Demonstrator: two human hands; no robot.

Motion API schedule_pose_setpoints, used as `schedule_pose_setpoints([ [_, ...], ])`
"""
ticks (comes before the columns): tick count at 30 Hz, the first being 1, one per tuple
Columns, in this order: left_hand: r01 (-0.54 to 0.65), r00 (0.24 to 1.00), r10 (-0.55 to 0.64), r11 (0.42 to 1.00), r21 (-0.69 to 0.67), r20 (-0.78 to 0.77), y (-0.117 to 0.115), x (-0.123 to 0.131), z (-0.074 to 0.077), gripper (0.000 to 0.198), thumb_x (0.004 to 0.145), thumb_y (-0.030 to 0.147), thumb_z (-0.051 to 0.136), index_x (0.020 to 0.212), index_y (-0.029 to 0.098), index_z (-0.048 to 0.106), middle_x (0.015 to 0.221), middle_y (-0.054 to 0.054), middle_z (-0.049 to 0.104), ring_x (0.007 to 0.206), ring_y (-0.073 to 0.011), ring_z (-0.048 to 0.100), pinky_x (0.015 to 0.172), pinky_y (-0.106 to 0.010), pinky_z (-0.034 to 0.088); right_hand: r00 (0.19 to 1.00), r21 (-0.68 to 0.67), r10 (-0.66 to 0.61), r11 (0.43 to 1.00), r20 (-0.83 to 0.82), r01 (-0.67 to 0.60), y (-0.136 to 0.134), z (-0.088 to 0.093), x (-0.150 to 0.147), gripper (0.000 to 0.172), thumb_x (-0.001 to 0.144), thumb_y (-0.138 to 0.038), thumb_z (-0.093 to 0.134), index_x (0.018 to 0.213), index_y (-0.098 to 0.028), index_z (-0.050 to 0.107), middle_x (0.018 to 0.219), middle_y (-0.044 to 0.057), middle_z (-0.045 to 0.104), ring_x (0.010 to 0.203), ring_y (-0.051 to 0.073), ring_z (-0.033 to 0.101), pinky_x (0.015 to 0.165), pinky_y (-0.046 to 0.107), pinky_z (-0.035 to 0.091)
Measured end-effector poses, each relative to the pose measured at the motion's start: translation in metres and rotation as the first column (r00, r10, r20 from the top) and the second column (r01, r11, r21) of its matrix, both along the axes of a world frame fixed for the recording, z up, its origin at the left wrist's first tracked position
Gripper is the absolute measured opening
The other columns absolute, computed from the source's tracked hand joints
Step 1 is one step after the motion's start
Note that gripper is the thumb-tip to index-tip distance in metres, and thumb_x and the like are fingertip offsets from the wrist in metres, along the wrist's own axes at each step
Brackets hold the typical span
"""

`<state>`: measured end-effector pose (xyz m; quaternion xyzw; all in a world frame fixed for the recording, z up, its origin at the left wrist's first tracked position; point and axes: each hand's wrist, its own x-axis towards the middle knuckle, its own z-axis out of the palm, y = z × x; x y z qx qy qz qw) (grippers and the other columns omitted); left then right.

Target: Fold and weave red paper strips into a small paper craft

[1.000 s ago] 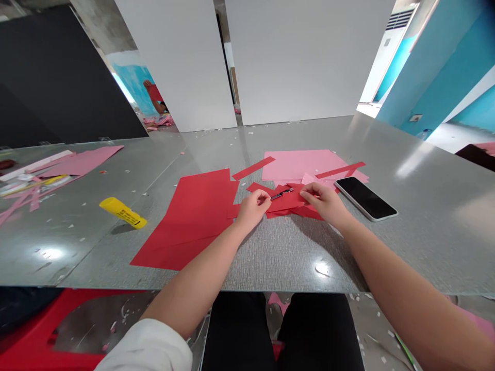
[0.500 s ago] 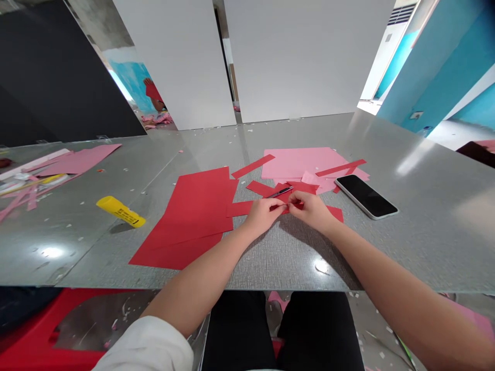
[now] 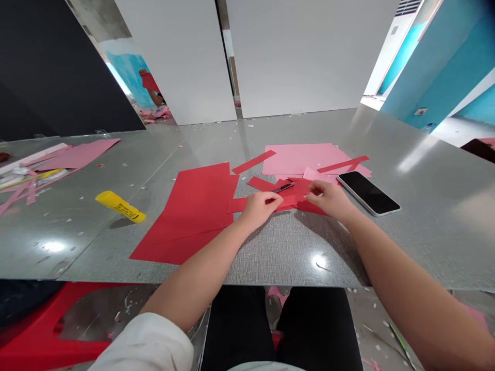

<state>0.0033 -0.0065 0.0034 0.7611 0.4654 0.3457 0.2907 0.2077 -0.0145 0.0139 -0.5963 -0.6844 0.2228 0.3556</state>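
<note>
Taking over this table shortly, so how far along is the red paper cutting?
Done: a narrow red strip lies cut. In hand: the left hand and right hand are on small red pieces, a craft knife beside them. Remaining: the large red sheet and pink sheet look largely uncut.

The only view, worn on the head, looks forward and down from above the lap (image 3: 280, 330), close over the table (image 3: 294, 252), with left forearm (image 3: 197, 268) and right forearm (image 3: 398, 273) entering from below.

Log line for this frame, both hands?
left hand on red paper scraps | craft knife at left fingertips, grip unclear | right hand on scraps | smartphone beside right hand
</note>
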Motion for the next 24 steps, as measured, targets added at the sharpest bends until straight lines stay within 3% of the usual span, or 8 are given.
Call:
schedule_pose_setpoints([
  [2,-0.001,1.000,0.001,1.000,-0.007,0.006,0.001,-0.001,-0.001,0.015,0.079,0.026,0.055,0.076,0.021,0.068,0.079,-0.001,0.070,0.072,-0.0152,0.062,0.074,-0.031,0.047,0.995,0.014,-0.017,1.000,-0.099,0.019,0.000,0.001,-0.001,0.009,0.070,-0.028,0.052,0.068,-0.020,0.055,0.068,0.002,0.059,0.065,0.016,0.053,0.065,0.032,0.041],
  [5,0.018,0.999,-0.017,1.000,-0.021,0.035,0.001,0.001,-0.002,0.014,0.079,0.026,0.055,0.082,0.021,0.068,0.084,-0.002,0.070,0.075,-0.0151,0.062,0.075,-0.030,0.047,0.968,0.026,0.144,0.990,-0.206,-0.142,-0.002,-0.001,-0.010,0.020,0.074,-0.033,0.054,0.086,-0.021,0.063,0.083,0.004,0.066,0.075,0.017,0.058,0.071,0.032,0.044],
  [8,0.027,0.997,-0.027,1.000,-0.001,0.070,-0.001,0.006,-0.002,0.014,0.078,0.023,0.054,0.087,0.021,0.065,0.090,-0.002,0.069,0.079,-0.0144,0.061,0.075,-0.028,0.047,0.971,0.028,0.216,0.976,-0.106,-0.215,-0.003,-0.007,-0.022,0.015,0.075,-0.032,0.055,0.078,-0.022,0.066,0.077,0.002,0.067,0.070,0.016,0.058,0.068,0.030,0.044],
  [12,0.018,1.000,-0.019,1.000,0.010,0.022,-0.002,0.009,-0.001,0.009,0.076,0.019,0.052,0.077,0.019,0.061,0.077,0.000,0.066,0.072,-0.0126,0.059,0.069,-0.026,0.045,0.973,0.061,0.228,0.972,-0.026,-0.226,-0.003,-0.012,-0.026,0.015,0.076,-0.028,0.053,0.073,-0.021,0.066,0.069,0.001,0.066,0.062,0.014,0.057,0.062,0.028,0.042],
  [18,-0.037,0.999,0.036,0.999,0.023,0.038,0.009,-0.002,-0.006,0.005,0.075,0.019,0.052,0.074,0.018,0.057,0.073,0.001,0.063,0.065,-0.0108,0.056,0.063,-0.024,0.043,0.990,0.077,0.127,0.990,-0.061,-0.122,-0.002,-0.004,-0.011,0.013,0.075,-0.027,0.056,0.071,-0.019,0.064,0.071,0.002,0.065,0.065,0.014,0.056,0.064,0.029,0.042],
  [21,-0.094,0.993,0.091,0.994,0.048,0.076,0.015,-0.008,-0.009,0.006,0.076,0.018,0.051,0.073,0.018,0.056,0.072,0.001,0.062,0.067,-0.0114,0.057,0.065,-0.025,0.044,0.993,0.054,0.045,0.998,-0.111,-0.039,-0.002,0.001,-0.005,0.014,0.073,-0.030,0.057,0.071,-0.019,0.064,0.070,0.002,0.065,0.064,0.015,0.056,0.064,0.030,0.042],
  [24,-0.079,0.983,0.063,0.993,0.089,0.172,0.013,-0.006,-0.009,0.010,0.080,0.022,0.050,0.082,0.018,0.058,0.081,-0.002,0.064,0.077,-0.0127,0.059,0.070,-0.025,0.045,0.988,0.014,0.052,0.999,-0.143,-0.050,-0.001,0.000,-0.006,0.016,0.073,-0.033,0.058,0.071,-0.018,0.065,0.069,0.003,0.064,0.063,0.015,0.055,0.064,0.032,0.042],
])
